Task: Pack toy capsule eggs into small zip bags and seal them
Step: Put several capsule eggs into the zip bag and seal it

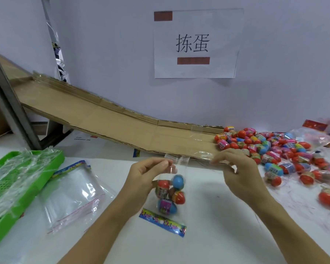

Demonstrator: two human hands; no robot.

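Clear plastic zip bag (pixel 171 189) hangs w/ mouth up, long axis near vertical, printed header strip (pixel 162 222) at bottom; four glossy rounded capsule eggs (pixel 170 193) inside. Left hand (pixel 145 178) pinches the bag's top edge; right hand (pixel 238 174), fingers curled, blurred, grasp can't be told. Loose eggs (pixel 271 149) piled at right by cardboard ramp (pixel 122 126); spare bags (pixel 74 187), green basket (pixel 46 168) at left.

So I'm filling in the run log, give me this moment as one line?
phase: bagging | left hand: pinches zip bag top | right hand: off bag, state unclear | eggs in bag: four | seal: unclear
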